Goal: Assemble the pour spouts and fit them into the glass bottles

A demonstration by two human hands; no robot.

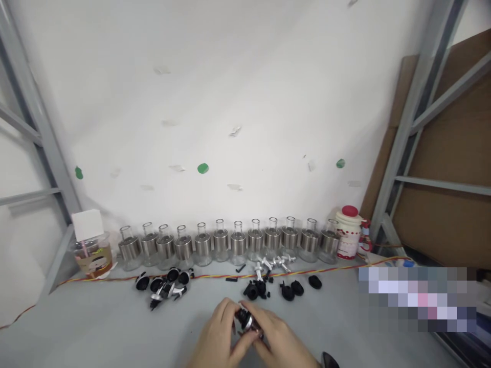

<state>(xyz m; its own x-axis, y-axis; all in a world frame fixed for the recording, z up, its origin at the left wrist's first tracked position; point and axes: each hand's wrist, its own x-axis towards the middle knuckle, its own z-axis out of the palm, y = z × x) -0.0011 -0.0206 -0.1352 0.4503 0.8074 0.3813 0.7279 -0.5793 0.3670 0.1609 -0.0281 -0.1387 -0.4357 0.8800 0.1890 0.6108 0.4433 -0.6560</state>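
Note:
At the front middle of the table, my left hand (pixel 218 333) and my right hand (pixel 283 338) meet around a small black-and-silver bottle top (pixel 247 320). Fingers of both hands close on it, and they hide much of its lower side. Beyond my right hand lie black plastic parts (pixel 252 292) and white lever-like pieces (pixel 260 271). A cluster of black-and-silver bottle tops (pixel 165 291) rests to the left, past my left hand.
A row of glass bottles with steel sleeves (pixel 203 242) stands along the white wall. Round black caps (pixel 296 288) lie right of centre. A twisted red-and-yellow wire (pixel 215 276) crosses the table. A drink cup (pixel 92 258) stands left, a white jar (pixel 347 235) right.

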